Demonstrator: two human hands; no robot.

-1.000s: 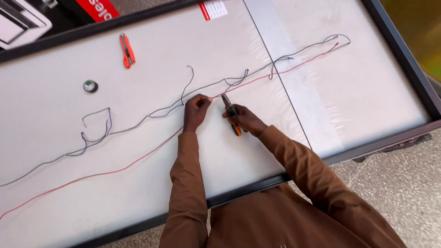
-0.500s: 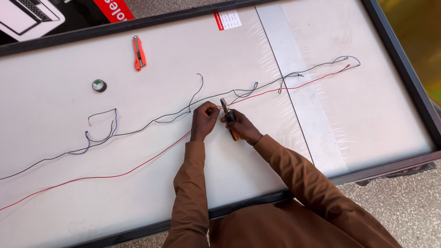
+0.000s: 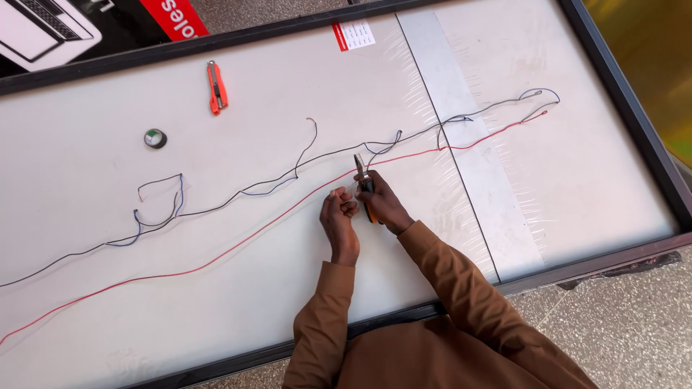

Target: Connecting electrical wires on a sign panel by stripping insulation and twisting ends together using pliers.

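**Pliers at the red wire**

Since half a second ago the left hand [image 3: 340, 223] has slid down off the wires. One red wire [image 3: 238, 243] and one black wire [image 3: 216, 209] cross the white panel [image 3: 86, 216]. The right hand [image 3: 380, 205] grips pliers [image 3: 362, 176] whose tip, at its 11 o'clock, meets the red wire. The left hand, curled narrow, pinches that wire.

Wires [image 3: 238, 227] across panel [image 3: 591, 180]; cutter [image 3: 216, 88], tape roll [image 3: 155, 137] behind (left of hands).
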